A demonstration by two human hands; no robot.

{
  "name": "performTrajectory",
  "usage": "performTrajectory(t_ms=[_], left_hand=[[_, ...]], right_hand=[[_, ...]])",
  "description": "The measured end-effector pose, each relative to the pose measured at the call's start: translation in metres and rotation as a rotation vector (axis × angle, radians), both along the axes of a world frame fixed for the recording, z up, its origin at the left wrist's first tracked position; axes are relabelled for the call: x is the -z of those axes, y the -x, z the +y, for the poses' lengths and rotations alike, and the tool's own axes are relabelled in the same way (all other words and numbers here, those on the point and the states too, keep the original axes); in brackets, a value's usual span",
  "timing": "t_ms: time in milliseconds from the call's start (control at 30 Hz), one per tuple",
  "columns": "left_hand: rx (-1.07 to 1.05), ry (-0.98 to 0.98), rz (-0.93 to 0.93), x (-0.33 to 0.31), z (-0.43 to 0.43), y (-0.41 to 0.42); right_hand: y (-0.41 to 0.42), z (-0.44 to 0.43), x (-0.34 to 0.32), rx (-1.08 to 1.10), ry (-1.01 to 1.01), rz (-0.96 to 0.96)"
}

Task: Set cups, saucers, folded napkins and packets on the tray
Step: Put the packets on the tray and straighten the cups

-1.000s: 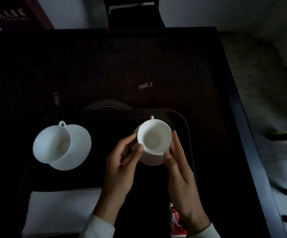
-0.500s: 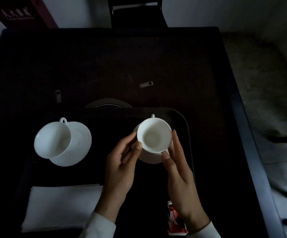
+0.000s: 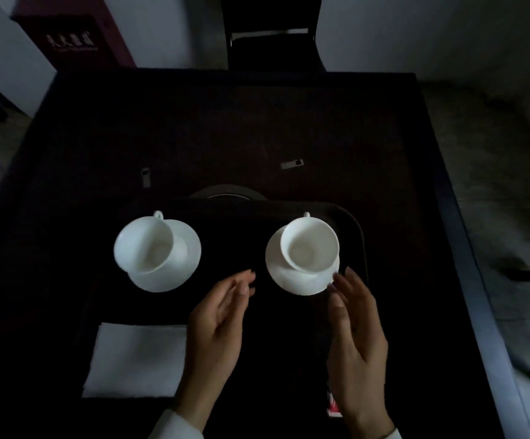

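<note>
A dark tray (image 3: 360,236) lies on the dark table. On its right side a white cup (image 3: 309,243) stands on a white saucer (image 3: 292,280), handle pointing away. On the left a second white cup (image 3: 143,243) sits tilted on its saucer (image 3: 183,264). A folded white napkin (image 3: 135,359) lies at the tray's near left. A red packet (image 3: 333,407) peeks out under my right wrist. My left hand (image 3: 219,321) and my right hand (image 3: 355,337) hover just short of the right saucer, fingers apart, holding nothing.
A dark round plate (image 3: 225,193) pokes out behind the tray's far edge. Two small grey tags (image 3: 292,164) (image 3: 145,177) lie on the table beyond. A dark chair (image 3: 270,42) stands at the far side. The table's right edge (image 3: 466,264) borders the floor.
Both hands have let go of the right cup and drawn back toward me. The cup now rests on its saucer. The camera has tilted up.
</note>
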State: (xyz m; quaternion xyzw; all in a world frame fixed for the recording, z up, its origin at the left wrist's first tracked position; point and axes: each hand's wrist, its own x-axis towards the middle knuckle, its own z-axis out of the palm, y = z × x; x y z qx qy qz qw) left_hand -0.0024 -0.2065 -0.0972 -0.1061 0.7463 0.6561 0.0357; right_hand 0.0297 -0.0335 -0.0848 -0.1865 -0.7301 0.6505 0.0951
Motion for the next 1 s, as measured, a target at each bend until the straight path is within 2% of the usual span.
performTrajectory(t_ms=[100, 167, 233, 300, 400, 500, 633, 733, 833, 933, 1000], left_hand=[[0.015, 0.436, 0.204, 0.003, -0.054, -0.038], [0.022, 0.707, 0.369, 0.012, -0.099, -0.06], [0.085, 0.857, 0.472, 0.02, -0.145, -0.075], [0.255, 0.992, 0.487, 0.027, -0.182, -0.08], [0.553, 1.251, 0.398, 0.032, -0.215, -0.083], [0.642, 1.294, 0.328, 0.034, -0.223, -0.081], [0.665, 1.323, 0.275, 0.036, -0.225, -0.081], [0.617, 1.286, 0.215, 0.036, -0.226, -0.082], [0.565, 1.218, 0.195, 0.037, -0.226, -0.084], [0.557, 1.177, 0.177, 0.034, -0.224, -0.086], [0.563, 1.181, 0.159, 0.032, -0.223, -0.086]], right_hand=[[-0.025, -0.032, 0.0, -0.016, -0.171, 0.015], [-0.041, -0.068, 0.002, -0.135, -0.251, 0.02], [-0.053, -0.115, 0.003, -0.301, -0.356, 0.033], [-0.06, -0.161, 0.004, -0.494, -0.439, 0.014], [-0.064, -0.222, 0.01, -0.774, -0.53, -0.089], [-0.061, -0.258, 0.019, -0.863, -0.639, -0.124], [-0.053, -0.273, 0.035, -0.858, -0.771, -0.179], [-0.051, -0.251, 0.046, -0.824, -0.948, -0.23], [-0.05, -0.2, 0.048, -0.725, -1.198, -0.391], [-0.05, -0.158, 0.038, -0.583, -1.177, -0.59], [-0.051, -0.164, 0.031, -0.557, -1.14, -0.588]])
